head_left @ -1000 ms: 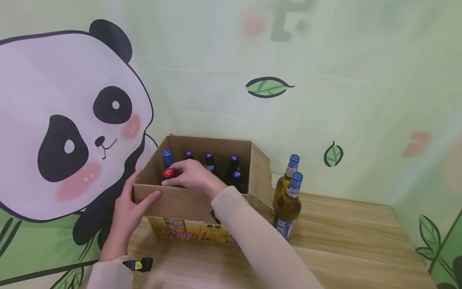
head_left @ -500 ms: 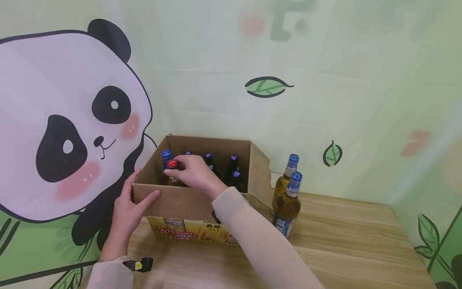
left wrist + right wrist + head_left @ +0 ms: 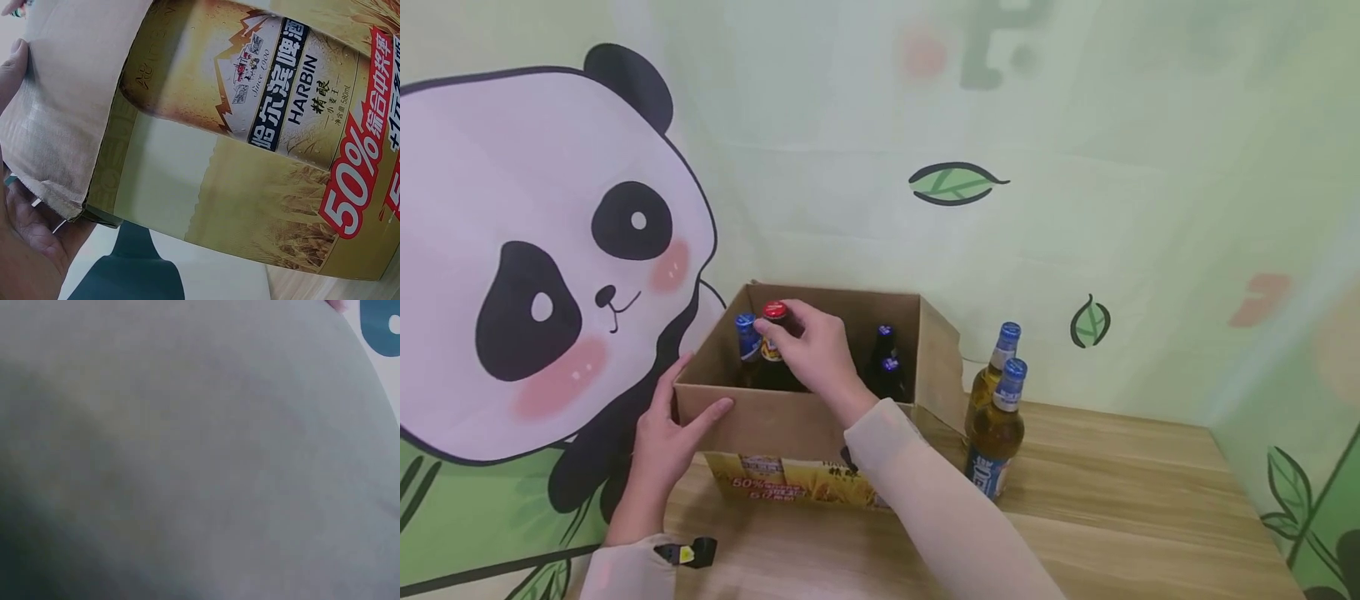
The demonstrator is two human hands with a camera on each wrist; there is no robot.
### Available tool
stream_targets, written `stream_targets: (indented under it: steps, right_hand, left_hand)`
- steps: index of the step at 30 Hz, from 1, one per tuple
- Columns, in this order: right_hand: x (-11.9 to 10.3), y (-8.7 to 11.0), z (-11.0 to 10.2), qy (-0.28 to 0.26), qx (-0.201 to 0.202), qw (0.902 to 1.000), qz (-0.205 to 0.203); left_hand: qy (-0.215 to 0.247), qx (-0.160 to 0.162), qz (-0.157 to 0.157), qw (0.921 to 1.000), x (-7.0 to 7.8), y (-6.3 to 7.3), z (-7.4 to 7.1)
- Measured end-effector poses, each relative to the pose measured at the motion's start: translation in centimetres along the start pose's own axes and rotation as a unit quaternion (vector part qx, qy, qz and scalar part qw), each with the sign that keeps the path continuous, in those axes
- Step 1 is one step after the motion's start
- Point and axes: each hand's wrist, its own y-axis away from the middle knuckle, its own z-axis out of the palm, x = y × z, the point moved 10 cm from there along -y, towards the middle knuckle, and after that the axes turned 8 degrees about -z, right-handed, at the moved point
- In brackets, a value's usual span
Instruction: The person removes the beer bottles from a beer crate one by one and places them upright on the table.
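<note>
My right hand [image 3: 820, 350] pinches the neck of a red-capped beer bottle [image 3: 774, 312] over the left part of an open cardboard beer box [image 3: 760, 419]. The bottle's lower part is hidden in the box. Beside it on the left stands a blue-capped bottle [image 3: 747, 337]. My left hand [image 3: 666, 442] grips the box's front left corner, thumb on the front and fingers along the left side. In the left wrist view, the printed front of the box [image 3: 250, 144] fills most of the picture. A blurred pale surface [image 3: 219, 444] covers the right wrist view.
Two dark bottles with blue caps [image 3: 886, 350] stand in the right part of the box. Two amber beer bottles [image 3: 998, 417] are on the wooden table [image 3: 1112, 475], right of the box. A curtain with a panda print [image 3: 550, 267] hangs behind.
The right hand has lifted the red-capped bottle upward and slightly right, so its neck label now shows above the box's front edge. My left hand keeps its place on the corner.
</note>
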Motion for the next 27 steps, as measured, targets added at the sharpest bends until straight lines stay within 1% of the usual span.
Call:
stream_targets:
  steps: [2, 5, 9, 11, 13, 17, 20, 24, 27]
  right_hand:
    - [-0.5, -0.1, -0.4, -0.007, 0.016, 0.9997, -0.018]
    - [-1.1, -0.3, -0.8, -0.011, 0.020, 0.9991, -0.035]
    - [-1.4, -0.7, -1.6, -0.028, 0.026, 0.9986, -0.035]
    - [-1.9, -1.0, -2.4, -0.038, 0.035, 0.9980, -0.035]
    - [-2.8, -1.4, -3.2, -0.046, 0.035, 0.9975, -0.041]
    - [-5.1, -2.2, -4.7, -0.050, 0.018, 0.9966, -0.063]
    - [-6.4, -2.7, -6.0, -0.055, 0.015, 0.9961, -0.067]
    - [-7.6, -3.0, -8.2, -0.076, 0.028, 0.9946, -0.065]
    - [-8.6, -3.1, -9.7, -0.090, 0.041, 0.9925, -0.072]
  left_hand:
    - [0.002, -0.001, 0.002, 1.0000, 0.0, -0.1, 0.0]
    - [0.005, -0.001, 0.006, 1.0000, 0.1, -0.2, -0.1]
    - [0.006, -0.006, 0.001, 1.0000, -0.1, 0.0, -0.2]
    - [0.006, -0.010, -0.003, 0.9999, -0.2, 0.0, -0.1]
    - [0.008, -0.012, -0.003, 0.9999, -0.1, 0.1, -0.1]
    - [0.009, -0.010, -0.001, 0.9999, 0.0, 0.2, -0.1]
    - [0.010, -0.012, -0.001, 0.9999, 0.0, 0.1, 0.0]
    - [0.011, -0.014, 0.000, 0.9998, 0.0, 0.1, 0.0]
    - [0.010, -0.013, 0.000, 0.9999, -0.1, 0.1, -0.1]
